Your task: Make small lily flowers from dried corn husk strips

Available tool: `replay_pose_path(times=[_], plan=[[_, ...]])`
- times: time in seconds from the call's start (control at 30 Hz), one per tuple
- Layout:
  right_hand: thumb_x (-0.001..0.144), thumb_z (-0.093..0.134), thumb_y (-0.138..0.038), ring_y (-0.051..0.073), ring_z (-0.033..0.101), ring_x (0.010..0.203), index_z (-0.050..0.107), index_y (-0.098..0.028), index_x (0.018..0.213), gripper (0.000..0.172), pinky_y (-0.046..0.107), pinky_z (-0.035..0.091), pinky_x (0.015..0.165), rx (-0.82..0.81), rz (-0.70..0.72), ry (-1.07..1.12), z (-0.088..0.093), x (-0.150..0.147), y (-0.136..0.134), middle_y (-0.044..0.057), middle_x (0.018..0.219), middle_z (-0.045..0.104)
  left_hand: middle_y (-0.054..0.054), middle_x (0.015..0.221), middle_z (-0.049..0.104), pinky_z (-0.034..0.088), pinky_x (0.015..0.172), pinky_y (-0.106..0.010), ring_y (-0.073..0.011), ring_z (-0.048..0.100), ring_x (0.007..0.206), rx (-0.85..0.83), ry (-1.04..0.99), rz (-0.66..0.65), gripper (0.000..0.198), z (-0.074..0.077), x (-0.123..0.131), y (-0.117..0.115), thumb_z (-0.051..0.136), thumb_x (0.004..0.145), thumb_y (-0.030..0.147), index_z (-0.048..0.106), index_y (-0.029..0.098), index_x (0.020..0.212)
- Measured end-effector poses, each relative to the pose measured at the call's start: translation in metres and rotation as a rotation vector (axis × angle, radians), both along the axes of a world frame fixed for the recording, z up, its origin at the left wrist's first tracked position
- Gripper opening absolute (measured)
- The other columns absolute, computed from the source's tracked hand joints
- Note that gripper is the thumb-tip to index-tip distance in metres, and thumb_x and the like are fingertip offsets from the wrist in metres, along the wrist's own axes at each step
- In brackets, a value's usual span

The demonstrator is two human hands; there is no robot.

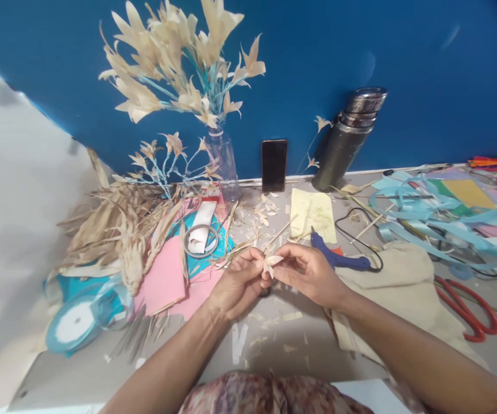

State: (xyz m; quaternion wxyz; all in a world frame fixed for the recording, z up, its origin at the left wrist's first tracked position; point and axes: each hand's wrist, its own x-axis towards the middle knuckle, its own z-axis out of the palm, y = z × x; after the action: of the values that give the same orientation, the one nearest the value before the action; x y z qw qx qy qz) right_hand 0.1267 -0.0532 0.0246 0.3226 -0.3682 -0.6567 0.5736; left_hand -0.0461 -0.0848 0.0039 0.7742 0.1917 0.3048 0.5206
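Between my two hands is a small cream flower [271, 264] of dried husk, its pointed petals spread. My left hand [243, 280] pinches it from the left, with fingers curled around its base. From the right, the fingertips of my right hand [311, 273] are closed on a petal. A thin pale stick [281, 232] slants up just behind the fingers; whether it joins the flower I cannot tell. A blue glue gun [338, 254] lies right beside my right hand, its nozzle near a yellow paper [312, 210]. Scraps of husk lie beneath and behind the hands.
Dried corn husks [110, 224] heap at the left, near a blue ribbon spool [73, 322]. Husk flowers [140, 98] stand in a clear bottle [224, 164]. A phone [274, 165] and a dark flask [343, 146] lean at the wall. Red-handled scissors [467, 307] lie right, below blue ribbons [420, 201].
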Motion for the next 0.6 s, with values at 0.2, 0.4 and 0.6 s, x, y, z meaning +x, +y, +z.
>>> replay_pose_path(times=[0.2, 0.4, 0.6], plan=[[0.083, 0.069, -0.029, 0.014, 0.057, 0.068, 0.063, -0.018, 0.094, 0.017, 0.025, 0.044, 0.061, 0.007, -0.038, 0.032, 0.0026, 0.0007, 0.0002, 0.002, 0.08, 0.065, -0.003, 0.059, 0.065, 0.041, 0.053, -0.02, -0.0095, 0.056, 0.052, 0.016, 0.051, 0.006, 0.02, -0.001, -0.0015, -0.0002, 0.083, 0.071, 0.019, 0.063, 0.013, 0.074], [0.085, 0.067, -0.029, 0.015, 0.06, 0.074, 0.062, -0.018, 0.096, 0.016, 0.026, 0.046, 0.066, -0.017, -0.023, 0.121, -0.0001, 0.0012, 0.0017, 0.003, 0.082, 0.065, -0.003, 0.058, 0.066, 0.04, 0.051, -0.02, -0.0101, 0.057, 0.05, 0.024, 0.097, 0.031, 0.02, -0.0026, -0.0025, -0.0011, 0.083, 0.069, 0.018, 0.064, 0.013, 0.073], [0.084, 0.068, -0.028, 0.016, 0.061, 0.076, 0.057, -0.02, 0.11, 0.029, 0.027, 0.048, 0.067, -0.03, -0.036, 0.119, -0.0011, 0.0017, 0.0, 0.004, 0.088, 0.064, -0.002, 0.057, 0.065, 0.04, 0.051, -0.021, -0.0097, 0.056, 0.049, 0.015, 0.116, 0.035, 0.022, 0.0008, 0.0017, -0.0013, 0.084, 0.068, 0.019, 0.064, 0.014, 0.073]])
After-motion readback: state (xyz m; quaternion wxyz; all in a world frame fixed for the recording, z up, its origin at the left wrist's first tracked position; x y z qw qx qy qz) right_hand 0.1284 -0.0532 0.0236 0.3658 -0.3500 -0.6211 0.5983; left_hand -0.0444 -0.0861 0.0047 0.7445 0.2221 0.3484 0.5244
